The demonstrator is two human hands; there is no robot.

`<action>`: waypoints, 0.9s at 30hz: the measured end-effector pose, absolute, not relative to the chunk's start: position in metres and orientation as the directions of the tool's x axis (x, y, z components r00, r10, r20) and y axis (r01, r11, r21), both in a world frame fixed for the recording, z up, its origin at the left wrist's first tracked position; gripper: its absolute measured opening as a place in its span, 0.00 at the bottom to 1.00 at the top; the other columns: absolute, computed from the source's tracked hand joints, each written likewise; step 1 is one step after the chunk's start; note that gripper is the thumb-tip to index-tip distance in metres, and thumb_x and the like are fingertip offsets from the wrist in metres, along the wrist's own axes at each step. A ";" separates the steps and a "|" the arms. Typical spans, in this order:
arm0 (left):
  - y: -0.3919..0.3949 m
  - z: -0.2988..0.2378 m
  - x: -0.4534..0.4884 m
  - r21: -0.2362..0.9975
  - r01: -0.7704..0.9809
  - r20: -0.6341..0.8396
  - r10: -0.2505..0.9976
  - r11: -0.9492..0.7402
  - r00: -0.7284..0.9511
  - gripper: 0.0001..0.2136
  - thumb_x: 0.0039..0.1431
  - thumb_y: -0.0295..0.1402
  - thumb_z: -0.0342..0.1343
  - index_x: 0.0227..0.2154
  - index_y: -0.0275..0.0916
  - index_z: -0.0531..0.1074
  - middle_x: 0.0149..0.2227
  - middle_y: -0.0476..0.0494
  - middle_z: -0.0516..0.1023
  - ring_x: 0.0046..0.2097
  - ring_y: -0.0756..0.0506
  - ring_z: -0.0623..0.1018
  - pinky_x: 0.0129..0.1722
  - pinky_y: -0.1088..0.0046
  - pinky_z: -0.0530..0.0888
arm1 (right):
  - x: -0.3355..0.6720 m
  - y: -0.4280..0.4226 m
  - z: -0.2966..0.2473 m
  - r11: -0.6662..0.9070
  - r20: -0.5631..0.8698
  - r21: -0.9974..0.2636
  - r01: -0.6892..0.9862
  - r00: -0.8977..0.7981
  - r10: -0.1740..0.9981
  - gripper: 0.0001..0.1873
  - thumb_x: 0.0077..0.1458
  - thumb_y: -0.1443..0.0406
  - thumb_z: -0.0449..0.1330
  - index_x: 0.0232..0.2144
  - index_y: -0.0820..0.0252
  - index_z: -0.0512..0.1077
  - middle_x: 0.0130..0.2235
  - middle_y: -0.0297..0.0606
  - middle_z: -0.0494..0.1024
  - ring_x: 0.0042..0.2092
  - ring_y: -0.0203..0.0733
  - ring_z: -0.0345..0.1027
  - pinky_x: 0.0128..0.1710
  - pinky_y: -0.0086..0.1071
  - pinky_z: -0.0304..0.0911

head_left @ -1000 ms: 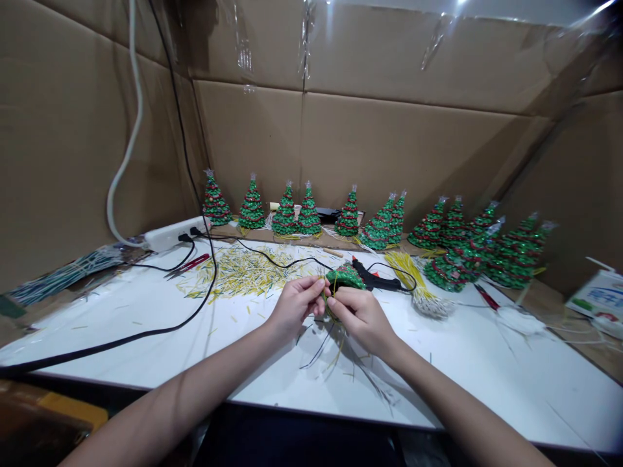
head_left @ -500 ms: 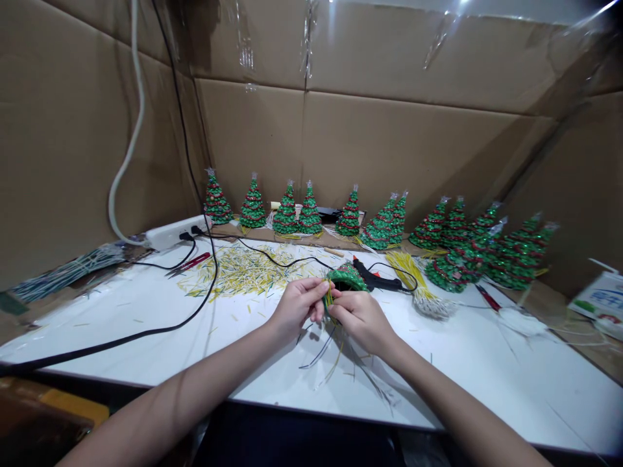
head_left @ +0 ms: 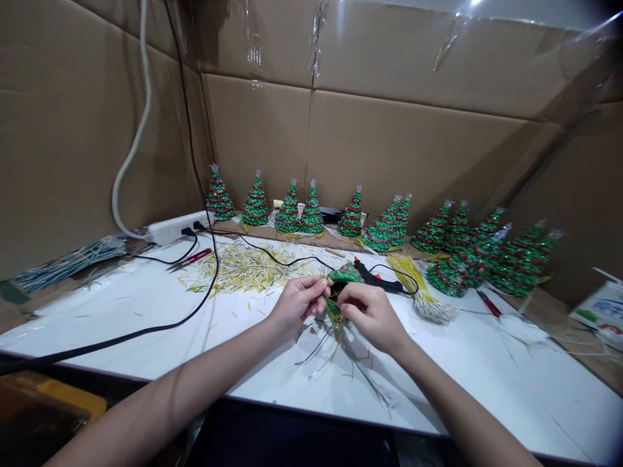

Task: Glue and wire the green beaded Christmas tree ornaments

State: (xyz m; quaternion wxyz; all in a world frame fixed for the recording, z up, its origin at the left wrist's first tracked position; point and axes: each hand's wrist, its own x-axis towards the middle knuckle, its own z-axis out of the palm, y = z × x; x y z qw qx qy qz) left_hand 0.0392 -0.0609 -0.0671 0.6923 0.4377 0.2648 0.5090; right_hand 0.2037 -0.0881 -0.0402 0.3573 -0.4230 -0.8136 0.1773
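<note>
A small green Christmas tree [head_left: 349, 273] lies on its side, its dark hollow base turned toward me. Thin yellow and dark wires [head_left: 335, 316] come out of the base and trail over the table. At the left of the rim, my left hand [head_left: 302, 299] is closed, thumb and fingers pinching the yellow wires. My right hand [head_left: 374, 316] is at the right of the opening, fingers bent in and closed; what they pinch is hidden. Just behind the tree lies a black glue gun [head_left: 382, 280] with an orange tip.
Finished trees [head_left: 351, 214] line the back ledge. Wire clippings [head_left: 248, 267] are heaped at left beside red-handled cutters [head_left: 192, 258]. A power strip [head_left: 170, 227] and black cable [head_left: 165, 329] occupy the left. Right are a yellow wire bundle [head_left: 403, 267], another red-handled tool [head_left: 489, 303] and a carton [head_left: 598, 310].
My right hand has moved slightly up and right, away from the left fingers, to the tree's opening. My left hand keeps its pinch at the rim. The camera view has shifted slightly.
</note>
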 end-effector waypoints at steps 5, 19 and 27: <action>-0.061 -0.066 0.038 0.862 -0.494 0.074 0.936 0.114 0.345 0.13 0.47 0.36 0.65 0.31 0.30 0.74 0.24 0.51 0.70 0.18 0.59 0.65 0.16 0.84 0.58 | 0.216 -0.093 -0.028 0.659 0.291 -0.645 0.387 -0.673 0.680 0.14 0.38 0.76 0.53 0.28 0.64 0.75 0.23 0.30 0.69 0.22 0.30 0.55 0.21 0.24 0.52; -0.063 -0.064 0.037 0.905 -0.421 0.116 0.916 0.062 0.385 0.14 0.49 0.39 0.63 0.28 0.30 0.74 0.20 0.52 0.67 0.18 0.58 0.63 0.17 0.82 0.56 | 0.207 -0.088 -0.035 0.440 0.296 -0.826 0.353 -0.394 0.870 0.13 0.53 0.60 0.60 0.26 0.65 0.76 0.22 0.35 0.73 0.21 0.30 0.57 0.20 0.24 0.51; -0.065 -0.064 0.039 0.941 -0.339 0.145 0.910 -0.005 0.388 0.16 0.49 0.43 0.62 0.27 0.31 0.73 0.14 0.55 0.62 0.16 0.57 0.58 0.17 0.81 0.50 | 0.198 -0.088 -0.046 0.457 0.362 -0.805 0.377 -0.298 0.883 0.13 0.53 0.59 0.60 0.25 0.65 0.74 0.21 0.35 0.71 0.22 0.32 0.56 0.20 0.26 0.50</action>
